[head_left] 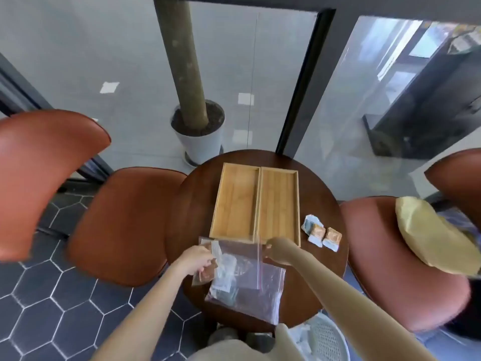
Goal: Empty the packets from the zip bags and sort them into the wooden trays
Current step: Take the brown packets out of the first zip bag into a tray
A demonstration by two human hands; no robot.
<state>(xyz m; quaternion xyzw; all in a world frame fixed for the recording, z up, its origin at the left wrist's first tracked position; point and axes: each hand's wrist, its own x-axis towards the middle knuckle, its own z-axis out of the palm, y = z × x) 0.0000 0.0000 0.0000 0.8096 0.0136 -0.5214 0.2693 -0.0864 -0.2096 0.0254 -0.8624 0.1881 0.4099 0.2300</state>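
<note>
Two empty wooden trays stand side by side on the round dark table [192, 212]: the left tray [235, 201] and the right tray [279, 204]. Just in front of them I hold a clear zip bag [242, 259] with a red zip line and several packets inside. My left hand [195, 260] pinches its left edge along with a brown packet [204, 276]. My right hand [279, 250] grips the bag's top right corner. A second clear zip bag [260, 300] lies flat beneath it. Three loose packets [321, 233] lie right of the trays.
Brown padded chairs stand at the left [122, 225] and right [398, 259], the right one holding a yellow cushion [429, 230]. A white basket [325, 340] sits on the floor by my knees. A potted trunk [197, 131] stands beyond the table near glass walls.
</note>
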